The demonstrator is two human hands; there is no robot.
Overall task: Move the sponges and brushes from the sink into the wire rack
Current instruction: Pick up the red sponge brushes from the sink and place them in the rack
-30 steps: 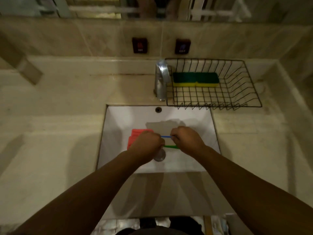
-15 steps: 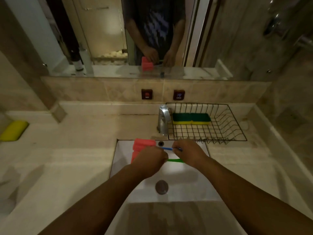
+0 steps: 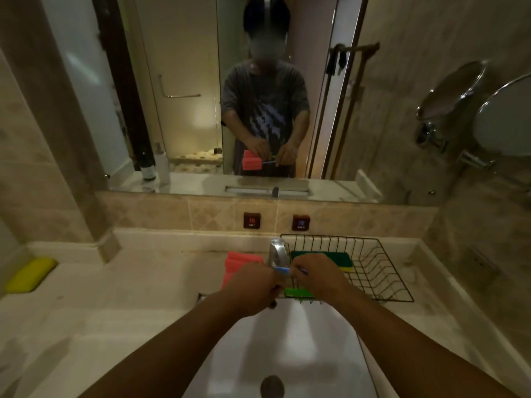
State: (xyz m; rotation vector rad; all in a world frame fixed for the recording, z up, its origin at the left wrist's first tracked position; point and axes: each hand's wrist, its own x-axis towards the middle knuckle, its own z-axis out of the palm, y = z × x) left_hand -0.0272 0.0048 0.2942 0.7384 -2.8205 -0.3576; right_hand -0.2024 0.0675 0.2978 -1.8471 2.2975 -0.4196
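Now both hands are closed on their loads, held above the back edge of the sink.

Left hand [image 3: 253, 285] grips a red sponge [image 3: 241, 261] just left of the faucet [image 3: 277, 252]. Right hand [image 3: 319, 280] holds a blue brush [image 3: 283, 270] and a green brush [image 3: 297, 292], both spanning between the two hands at the near-left corner of the wire rack [image 3: 385, 271]. A green-and-yellow sponge [image 3: 339, 259] lies inside the rack. Below, the white sink [image 3: 316, 354] shows its drain [image 3: 272, 386]. A yellow sponge [image 3: 30, 274] rests on the counter [image 3: 129, 297], far left.
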